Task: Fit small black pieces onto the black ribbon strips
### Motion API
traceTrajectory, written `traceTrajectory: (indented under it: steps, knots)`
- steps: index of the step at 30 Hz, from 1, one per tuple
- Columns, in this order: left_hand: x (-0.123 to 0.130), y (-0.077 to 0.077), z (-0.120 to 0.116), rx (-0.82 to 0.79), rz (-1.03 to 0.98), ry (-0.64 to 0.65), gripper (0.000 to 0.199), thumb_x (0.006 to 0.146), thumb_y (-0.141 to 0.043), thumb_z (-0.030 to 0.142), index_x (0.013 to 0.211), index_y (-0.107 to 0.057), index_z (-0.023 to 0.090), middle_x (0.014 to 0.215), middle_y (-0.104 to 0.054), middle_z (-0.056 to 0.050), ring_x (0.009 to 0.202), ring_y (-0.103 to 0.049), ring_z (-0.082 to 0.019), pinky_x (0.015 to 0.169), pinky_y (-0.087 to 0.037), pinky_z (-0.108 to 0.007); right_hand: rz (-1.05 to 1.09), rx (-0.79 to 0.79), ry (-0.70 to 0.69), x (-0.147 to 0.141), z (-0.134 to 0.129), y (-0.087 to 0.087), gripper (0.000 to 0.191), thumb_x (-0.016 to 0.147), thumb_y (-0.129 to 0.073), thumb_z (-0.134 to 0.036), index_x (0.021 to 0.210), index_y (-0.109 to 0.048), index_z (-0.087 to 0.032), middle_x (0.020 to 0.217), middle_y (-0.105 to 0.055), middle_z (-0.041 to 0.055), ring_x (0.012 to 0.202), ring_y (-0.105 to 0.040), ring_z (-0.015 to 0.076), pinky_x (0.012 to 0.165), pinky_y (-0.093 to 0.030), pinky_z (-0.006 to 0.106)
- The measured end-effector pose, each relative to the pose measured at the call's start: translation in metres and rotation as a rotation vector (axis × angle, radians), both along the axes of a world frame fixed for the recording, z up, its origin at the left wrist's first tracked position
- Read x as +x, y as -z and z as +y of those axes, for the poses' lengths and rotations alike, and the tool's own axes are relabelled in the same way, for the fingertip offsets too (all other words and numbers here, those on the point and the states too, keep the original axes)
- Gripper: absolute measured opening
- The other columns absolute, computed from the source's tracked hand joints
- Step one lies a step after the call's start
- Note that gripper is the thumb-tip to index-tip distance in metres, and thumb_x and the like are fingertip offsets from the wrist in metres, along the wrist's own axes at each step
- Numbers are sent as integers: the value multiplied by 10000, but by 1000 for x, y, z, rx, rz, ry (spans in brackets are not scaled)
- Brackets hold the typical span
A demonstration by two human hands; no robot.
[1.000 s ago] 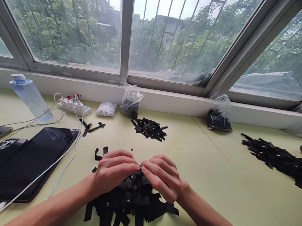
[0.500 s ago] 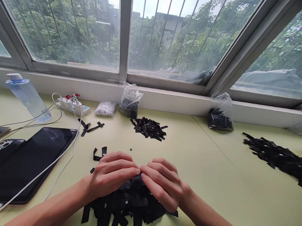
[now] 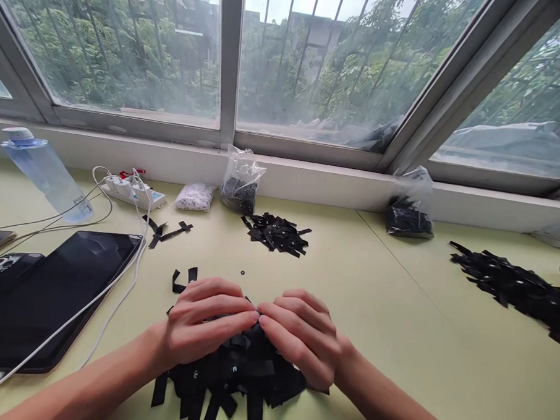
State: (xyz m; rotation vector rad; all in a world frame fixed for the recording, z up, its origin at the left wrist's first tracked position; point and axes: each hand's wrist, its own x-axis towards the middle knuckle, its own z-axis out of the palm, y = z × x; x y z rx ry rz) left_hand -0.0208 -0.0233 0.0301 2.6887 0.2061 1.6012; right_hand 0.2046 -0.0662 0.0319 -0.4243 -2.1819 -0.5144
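My left hand and my right hand meet at their fingertips above a heap of black fabric strips. Both are closed, pinching a small black piece that their fingers mostly hide. A white letter M shows on some strips in the heap, which spreads toward me under both palms. Just beyond my left hand lie a couple of loose black strips. A tiny dark ring rests on the table ahead of my fingertips.
Toward the window are a smaller strip pile, a bag of dark pieces, a white packet and another bag. A long strip pile stretches right. At left: a tablet, cables, power strip and water bottle.
The whole view has shifted slightly, with the table items a little higher. Both hands keep their fingertips together, with only a slight change in their angle.
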Motion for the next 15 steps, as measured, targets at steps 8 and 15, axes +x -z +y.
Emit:
traceTrajectory:
  steps: [8,15]
  knots:
    - [2,3,3,24,-86,33,176,893,-657,100,1057,-697,151,874,-753,-51,818,-678,-165,733,-595,-291,70,26,10,-5,7,15,168,916,-529,-87,1046,-623,-138,998,-728,118,820,-674,196,663,-541,342]
    - [-13,10,35,-119,4,-35,207,978,-534,227,1095,-691,161,947,-743,-86,888,-660,-207,807,-563,-379,105,-83,81,-1,17,22,217,918,-494,-41,1055,-599,-172,968,-739,83,821,-666,181,699,-539,337]
